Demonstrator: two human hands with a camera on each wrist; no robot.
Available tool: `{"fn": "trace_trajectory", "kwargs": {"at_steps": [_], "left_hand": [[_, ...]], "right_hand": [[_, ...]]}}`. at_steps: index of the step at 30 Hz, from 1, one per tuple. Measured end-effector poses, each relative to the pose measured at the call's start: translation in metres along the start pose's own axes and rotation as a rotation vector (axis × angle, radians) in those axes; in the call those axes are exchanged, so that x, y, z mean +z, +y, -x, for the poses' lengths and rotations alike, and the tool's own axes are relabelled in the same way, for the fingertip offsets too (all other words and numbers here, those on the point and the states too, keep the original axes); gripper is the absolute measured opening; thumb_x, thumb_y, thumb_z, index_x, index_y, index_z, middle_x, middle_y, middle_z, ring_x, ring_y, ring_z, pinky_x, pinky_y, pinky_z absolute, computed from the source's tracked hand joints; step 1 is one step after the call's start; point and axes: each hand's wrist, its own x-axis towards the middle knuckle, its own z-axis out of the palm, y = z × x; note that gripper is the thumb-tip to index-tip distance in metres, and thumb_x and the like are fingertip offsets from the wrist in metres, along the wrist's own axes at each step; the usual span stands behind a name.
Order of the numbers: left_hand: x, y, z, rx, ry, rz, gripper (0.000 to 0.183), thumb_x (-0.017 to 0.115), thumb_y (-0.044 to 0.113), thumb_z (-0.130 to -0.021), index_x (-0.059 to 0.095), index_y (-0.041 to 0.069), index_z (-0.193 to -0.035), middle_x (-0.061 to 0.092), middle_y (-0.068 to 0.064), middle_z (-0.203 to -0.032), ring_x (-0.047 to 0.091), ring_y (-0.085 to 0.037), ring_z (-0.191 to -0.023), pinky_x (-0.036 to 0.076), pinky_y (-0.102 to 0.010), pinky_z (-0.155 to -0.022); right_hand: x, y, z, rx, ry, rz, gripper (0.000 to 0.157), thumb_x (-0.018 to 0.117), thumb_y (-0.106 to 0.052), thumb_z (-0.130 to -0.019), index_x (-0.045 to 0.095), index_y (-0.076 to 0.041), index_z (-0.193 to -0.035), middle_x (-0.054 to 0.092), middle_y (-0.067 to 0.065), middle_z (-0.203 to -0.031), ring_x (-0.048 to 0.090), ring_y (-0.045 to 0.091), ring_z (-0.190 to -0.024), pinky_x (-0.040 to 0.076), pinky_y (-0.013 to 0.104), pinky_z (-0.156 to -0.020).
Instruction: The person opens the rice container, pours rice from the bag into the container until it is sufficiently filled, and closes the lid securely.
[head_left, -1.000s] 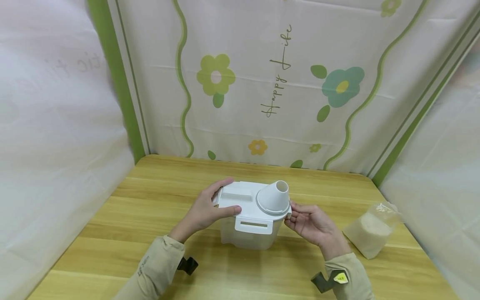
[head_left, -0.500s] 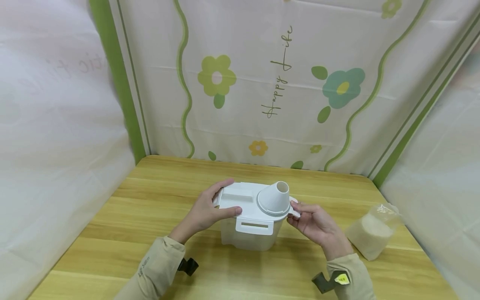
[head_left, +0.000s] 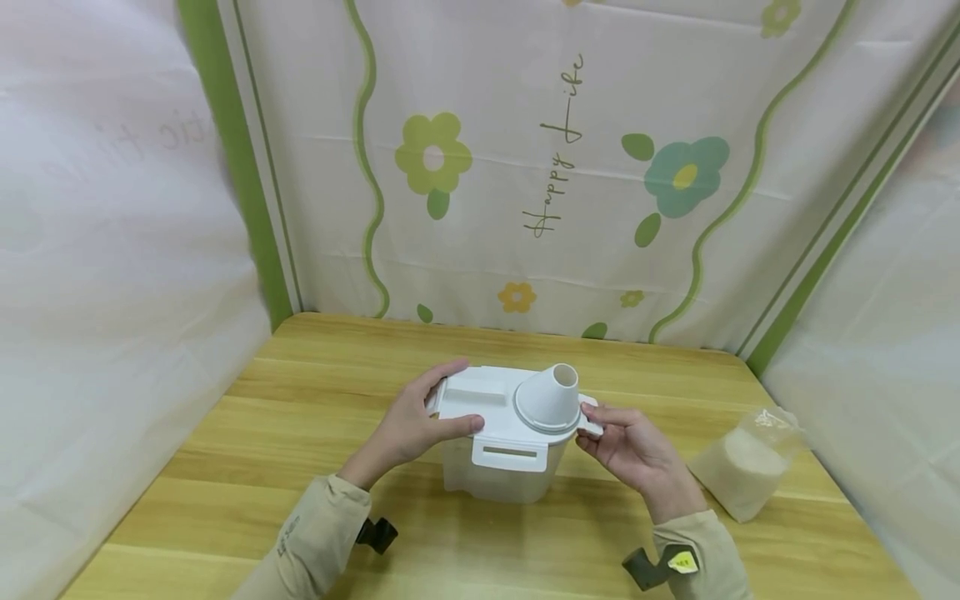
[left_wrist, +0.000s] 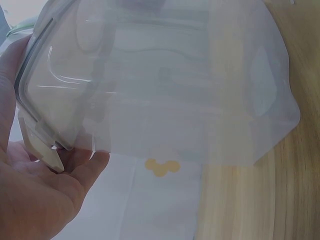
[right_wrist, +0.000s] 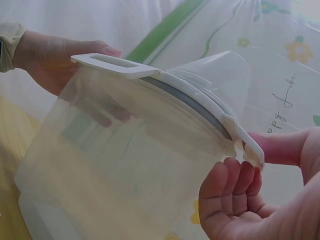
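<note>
A translucent plastic storage container (head_left: 491, 483) stands on the table under a white lid (head_left: 459, 403). A cone-shaped pouring spout (head_left: 543, 402) rises from the lid's right part. My left hand (head_left: 412, 423) holds the container's left end, thumb on top of the lid and fingers over the far side. At the right end my right hand (head_left: 630, 450) pinches a white latch (right_wrist: 250, 145) between thumb and curled fingers; that latch juts outward from the lid. Another slotted latch (head_left: 510, 464) on the near side also stands out from the wall. The right wrist view shows the grey seal (right_wrist: 195, 107) under the lid.
A clear bag of pale grains (head_left: 742, 467) lies on the wooden table (head_left: 315, 367), to the right of my right forearm. Printed fabric walls (head_left: 480, 233) stand at the back and both sides.
My right hand has swung the right-end latch outward and up, moving slightly right with it. The left hand keeps its hold, and the container stays in place.
</note>
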Motion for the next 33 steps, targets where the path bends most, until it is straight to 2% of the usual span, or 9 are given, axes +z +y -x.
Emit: {"fn": "trace_trajectory", "kwargs": {"at_steps": [6, 11, 15, 18, 24, 26, 30, 33], "left_hand": [[0.0, -0.002, -0.001, 0.008, -0.004, 0.009, 0.075, 0.077, 0.029, -0.07, 0.038, 0.02, -0.134, 0.046, -0.001, -0.125, 0.052, -0.015, -0.1, 0.045, -0.034, -0.083], [0.0, -0.002, -0.001, 0.006, 0.0, 0.012, 0.075, 0.077, 0.029, -0.07, 0.038, 0.02, -0.134, 0.047, -0.001, -0.124, 0.052, -0.015, -0.099, 0.045, -0.034, -0.083], [0.0, -0.001, 0.0, 0.008, -0.002, 0.013, 0.075, 0.077, 0.029, -0.071, 0.039, 0.02, -0.134, 0.047, -0.001, -0.123, 0.052, -0.015, -0.099, 0.045, -0.033, -0.082], [0.0, 0.0, 0.0, 0.012, -0.001, 0.004, 0.074, 0.077, 0.029, -0.071, 0.039, 0.02, -0.134, 0.047, -0.001, -0.124, 0.052, -0.015, -0.098, 0.045, -0.033, -0.082], [-0.001, -0.001, -0.001, 0.013, -0.003, 0.0, 0.074, 0.076, 0.029, -0.071, 0.038, 0.02, -0.134, 0.045, -0.002, -0.126, 0.052, -0.015, -0.1, 0.045, -0.033, -0.083], [-0.001, -0.001, -0.002, 0.009, -0.002, 0.009, 0.075, 0.077, 0.029, -0.071, 0.039, 0.02, -0.134, 0.046, -0.001, -0.125, 0.052, -0.015, -0.099, 0.045, -0.032, -0.082], [0.0, -0.002, -0.001, 0.002, -0.002, 0.02, 0.074, 0.077, 0.028, -0.07, 0.039, 0.02, -0.133, 0.048, -0.001, -0.121, 0.053, -0.017, -0.096, 0.047, -0.032, -0.079], [0.0, -0.002, -0.001, -0.003, -0.002, 0.015, 0.074, 0.077, 0.029, -0.07, 0.04, 0.021, -0.133, 0.048, 0.0, -0.12, 0.053, -0.017, -0.095, 0.047, -0.032, -0.078]], "right_hand": [[0.002, -0.001, 0.0, -0.008, 0.016, 0.013, 0.022, 0.052, 0.0, -0.086, 0.041, 0.0, -0.106, 0.054, 0.007, -0.096, 0.053, 0.017, -0.08, 0.044, 0.029, -0.075], [0.004, -0.001, 0.001, -0.022, 0.03, 0.035, 0.014, 0.052, -0.001, -0.087, 0.048, 0.0, -0.1, 0.056, 0.007, -0.094, 0.054, 0.018, -0.079, 0.045, 0.029, -0.075], [0.008, -0.002, 0.002, -0.046, 0.069, 0.115, 0.006, 0.053, -0.003, -0.086, 0.057, -0.001, -0.092, 0.058, 0.006, -0.09, 0.054, 0.017, -0.077, 0.044, 0.029, -0.074], [0.012, -0.002, 0.004, -0.071, 0.116, 0.192, 0.007, 0.055, -0.005, -0.086, 0.062, -0.004, -0.085, 0.059, 0.004, -0.085, 0.054, 0.016, -0.074, 0.044, 0.029, -0.072], [0.019, 0.001, 0.009, -0.148, 0.207, 0.274, 0.006, 0.063, -0.011, -0.082, 0.063, -0.005, -0.082, 0.062, 0.004, -0.082, 0.056, 0.016, -0.071, 0.046, 0.028, -0.068], [0.016, 0.005, 0.01, -0.184, 0.181, 0.279, 0.009, 0.063, -0.012, -0.083, 0.06, -0.004, -0.085, 0.061, 0.004, -0.084, 0.055, 0.017, -0.073, 0.046, 0.028, -0.069], [0.005, 0.016, 0.014, -0.258, 0.033, 0.312, 0.015, 0.055, -0.006, -0.088, 0.052, 0.001, -0.101, 0.055, 0.007, -0.097, 0.052, 0.021, -0.087, 0.044, 0.033, -0.078], [-0.003, 0.025, 0.018, -0.33, -0.06, 0.433, 0.034, 0.055, 0.002, -0.085, 0.043, 0.003, -0.117, 0.048, 0.013, -0.112, 0.048, 0.024, -0.1, 0.043, 0.037, -0.085]]}}
